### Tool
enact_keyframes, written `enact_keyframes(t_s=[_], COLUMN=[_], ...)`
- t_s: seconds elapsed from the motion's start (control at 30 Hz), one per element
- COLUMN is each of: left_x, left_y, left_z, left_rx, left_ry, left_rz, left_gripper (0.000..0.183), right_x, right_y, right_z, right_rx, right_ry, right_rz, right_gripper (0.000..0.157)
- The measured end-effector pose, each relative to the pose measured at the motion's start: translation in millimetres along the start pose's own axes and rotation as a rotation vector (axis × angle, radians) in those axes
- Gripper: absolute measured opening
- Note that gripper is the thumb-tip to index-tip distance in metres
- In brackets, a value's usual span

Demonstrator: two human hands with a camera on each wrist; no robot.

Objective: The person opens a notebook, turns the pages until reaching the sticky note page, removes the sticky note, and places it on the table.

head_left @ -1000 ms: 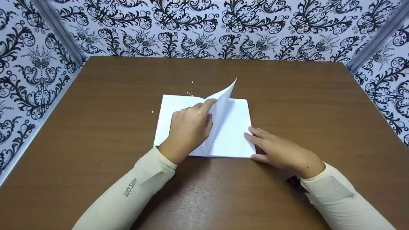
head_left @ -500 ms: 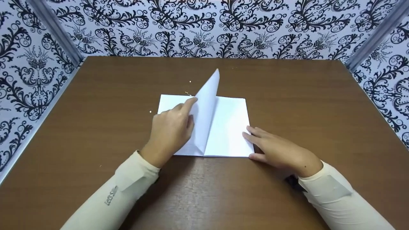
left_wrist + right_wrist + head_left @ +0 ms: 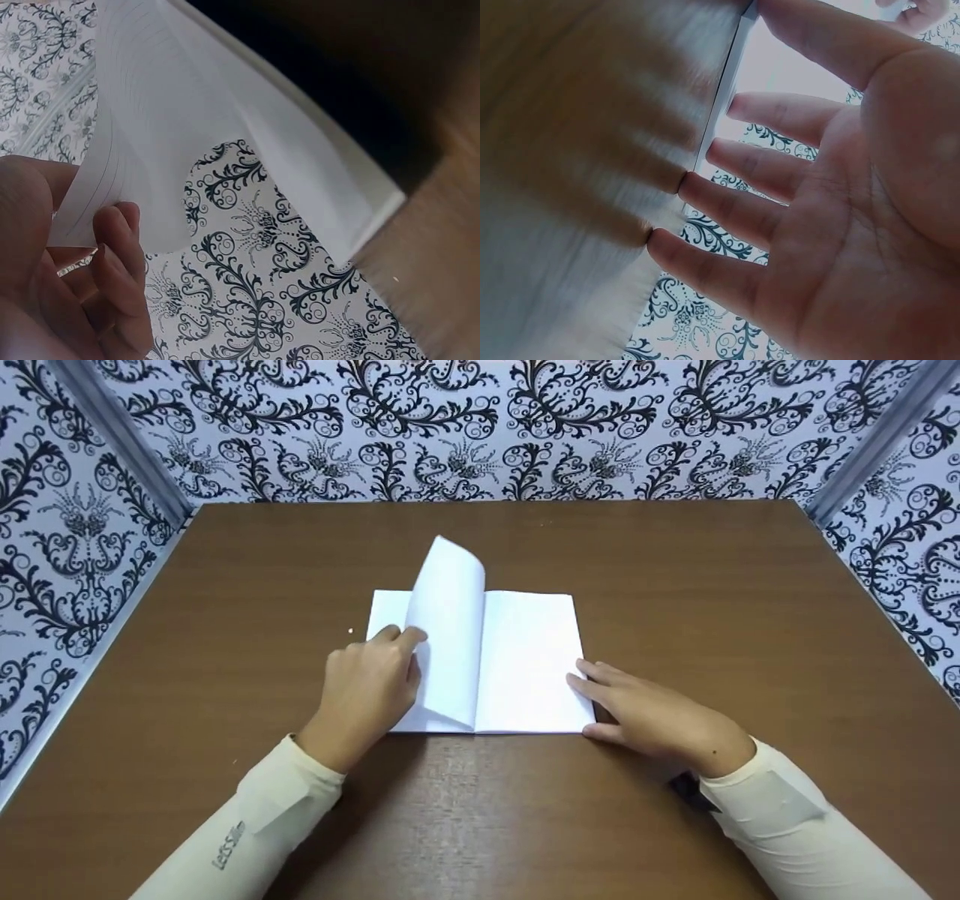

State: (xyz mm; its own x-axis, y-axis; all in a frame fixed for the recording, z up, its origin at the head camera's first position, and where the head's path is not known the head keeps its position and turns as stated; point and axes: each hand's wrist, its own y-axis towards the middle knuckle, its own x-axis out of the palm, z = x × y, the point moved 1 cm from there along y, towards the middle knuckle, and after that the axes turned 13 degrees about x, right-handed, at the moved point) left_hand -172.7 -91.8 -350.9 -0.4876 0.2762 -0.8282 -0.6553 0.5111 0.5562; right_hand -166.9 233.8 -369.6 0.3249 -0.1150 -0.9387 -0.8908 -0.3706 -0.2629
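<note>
Head view: "Let's Slim" lettering (image 3: 229, 846) runs along a pale sleeve (image 3: 259, 810) at 8 o'clock. A white notebook (image 3: 532, 660) lies open mid-frame on a brown wood-grain table (image 3: 712, 607), black-scroll wallpaper (image 3: 480, 435) at 12 o'clock. At the notebook's 9 o'clock, the left hand (image 3: 367, 675) pinches a lifted page (image 3: 450, 622); at 4 o'clock, the right hand (image 3: 660, 716) rests. Left wrist view: thumb and fingers grip the page, which shows ruled lines. Right wrist view: fingers extend, released, against notebook edge and table.
</note>
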Motion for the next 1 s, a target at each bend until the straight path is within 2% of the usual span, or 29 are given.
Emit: enact_keyframes(t_s=[0.37, 0.53, 1.0], left_x=[1.8, 2.6, 3.0], left_y=[-13.3, -19.7, -20.2], left_z=[-6.5, -10.0, -10.9], left_rx=[-0.031, -0.032, -0.031], left_ry=[0.021, 0.040, 0.049], left_rz=[-0.125, -0.159, -0.216], left_gripper=[0.021, 0.020, 0.015], right_x=[0.6, 0.4, -0.1], right_y=[0, 2, 0], right_z=[-1, -2, 0], right_rx=[0.005, 0.011, 0.024], right_ry=[0.006, -0.004, 0.005], right_rz=[-0.005, -0.010, -0.015], right_gripper=[0.066, 0.067, 0.066])
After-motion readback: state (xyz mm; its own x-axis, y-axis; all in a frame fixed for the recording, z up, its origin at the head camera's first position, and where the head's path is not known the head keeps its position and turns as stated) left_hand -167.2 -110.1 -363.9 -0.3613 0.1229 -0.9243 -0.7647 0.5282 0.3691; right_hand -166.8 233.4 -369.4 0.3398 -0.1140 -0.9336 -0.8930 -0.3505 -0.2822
